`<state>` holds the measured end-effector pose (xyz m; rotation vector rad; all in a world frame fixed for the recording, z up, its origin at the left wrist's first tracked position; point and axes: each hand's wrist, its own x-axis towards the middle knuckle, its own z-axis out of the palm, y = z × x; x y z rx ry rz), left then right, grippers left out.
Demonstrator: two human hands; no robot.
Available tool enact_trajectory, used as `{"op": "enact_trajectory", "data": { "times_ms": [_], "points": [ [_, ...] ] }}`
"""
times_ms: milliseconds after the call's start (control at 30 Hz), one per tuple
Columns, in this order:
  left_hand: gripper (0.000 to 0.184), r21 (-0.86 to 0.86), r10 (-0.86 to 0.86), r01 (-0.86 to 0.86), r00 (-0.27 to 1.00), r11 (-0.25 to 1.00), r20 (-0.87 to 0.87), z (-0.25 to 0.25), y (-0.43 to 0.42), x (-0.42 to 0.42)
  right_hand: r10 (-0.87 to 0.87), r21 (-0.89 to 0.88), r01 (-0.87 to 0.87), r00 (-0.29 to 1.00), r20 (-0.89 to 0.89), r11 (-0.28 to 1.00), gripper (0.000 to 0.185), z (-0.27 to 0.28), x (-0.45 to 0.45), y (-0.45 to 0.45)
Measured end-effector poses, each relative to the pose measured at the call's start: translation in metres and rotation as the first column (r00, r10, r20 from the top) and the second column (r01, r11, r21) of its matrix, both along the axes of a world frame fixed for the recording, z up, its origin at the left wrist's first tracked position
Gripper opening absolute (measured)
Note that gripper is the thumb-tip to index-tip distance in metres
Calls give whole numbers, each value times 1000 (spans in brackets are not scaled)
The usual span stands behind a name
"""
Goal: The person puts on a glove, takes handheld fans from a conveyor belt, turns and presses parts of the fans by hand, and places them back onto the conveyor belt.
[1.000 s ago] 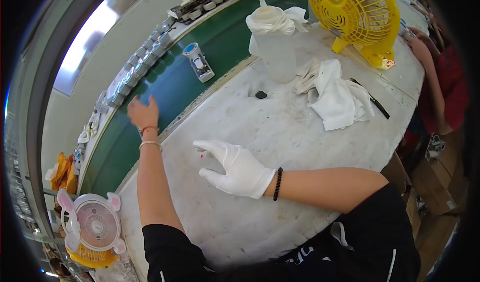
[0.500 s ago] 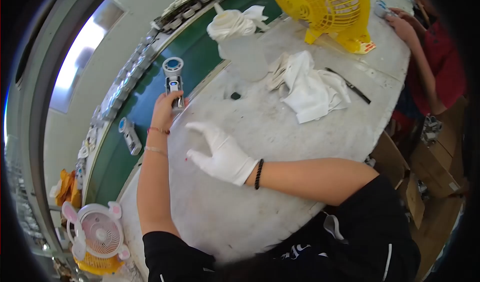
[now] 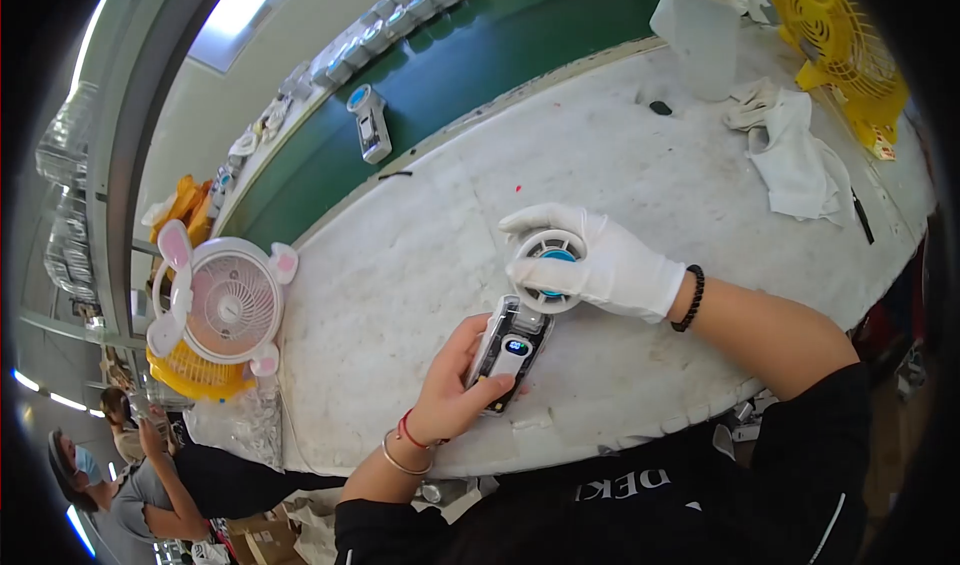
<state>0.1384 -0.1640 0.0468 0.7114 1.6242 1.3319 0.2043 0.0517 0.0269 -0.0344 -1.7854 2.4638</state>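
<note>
The bare left hand (image 3: pixel 445 395) is clamped around the lower body of a handheld device (image 3: pixel 516 346) with a lit display, while the gloved right hand (image 3: pixel 605 265) grips its round, blue-centred head, the device being over the near part of the pale desk (image 3: pixel 400 255). To the left stands a rabbit-eared fan (image 3: pixel 232 310), and to the right lies a crumpled white cloth (image 3: pixel 798 170), with a translucent bottle (image 3: pixel 700 50) and a yellow fan (image 3: pixel 850 70) beyond. Across the far edge, a second device (image 3: pixel 371 130) rests on the green belt (image 3: pixel 500 45), backed by a row of grey parts (image 3: pixel 385 30)
</note>
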Motion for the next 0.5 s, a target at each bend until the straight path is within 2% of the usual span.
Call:
{"op": "enact_trajectory", "data": {
  "times_ms": [67, 100, 200, 300, 400, 433, 500],
  "points": [
    [51, -9, 17, -16, 999, 1000, 47, 2, 0, 0, -22, 113, 19, 1000, 18, 993, 40, 0, -1, 1],
    [50, -12, 25, -24, 997, 1000, 73, 4, 1, 1, 7, 44, -7, 1000, 7, 999, 38, 6, 1, 2],
    [50, -33, -5, 10, 989, 999, 146, 1, 3, -6, -29, 1, 29, 1000, 10, 1000, 42, -2, -3, 2],
    [49, -29, 3, 3, 977, 1000, 212, 3, 3, -9, -14, 122, 9, 999, 38, 992, 48, 4, -3, -1],
    [52, -11, 3, 0, 967, 1000, 254, 2, 3, -11, -39, 259, 54, 997, -63, 964, 54, 0, -2, -3],
    [52, -14, 7, -3, 966, 1000, 259, 1, 3, -11, -35, 295, 45, 999, -40, 954, 54, 3, -2, -2],
    [53, -15, 14, -10, 963, 1000, 269, 1, 4, -11, -27, 255, 38, 999, -44, 966, 49, 3, -2, -2]
  ]
}}
